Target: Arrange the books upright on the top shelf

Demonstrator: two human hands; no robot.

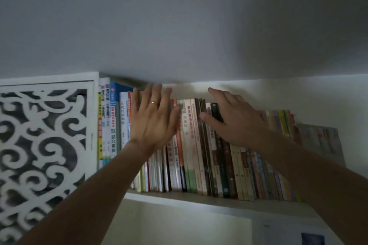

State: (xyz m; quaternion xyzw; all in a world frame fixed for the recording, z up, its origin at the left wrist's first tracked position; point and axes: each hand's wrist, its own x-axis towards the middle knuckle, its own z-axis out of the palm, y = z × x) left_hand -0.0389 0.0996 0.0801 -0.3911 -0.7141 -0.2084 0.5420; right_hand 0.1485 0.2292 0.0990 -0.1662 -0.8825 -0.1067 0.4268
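Our forearms reach up from six o'clock. At nine o'clock a carved white panel (45, 145) flanks the top shelf (179, 201). Our left hand (153, 117) lies flat, fingers spread, against the paperback books (199, 145); our right hand (235, 119) rests open on their top edges. They likely handle light, floppy and slippery; we'd press the spines together.
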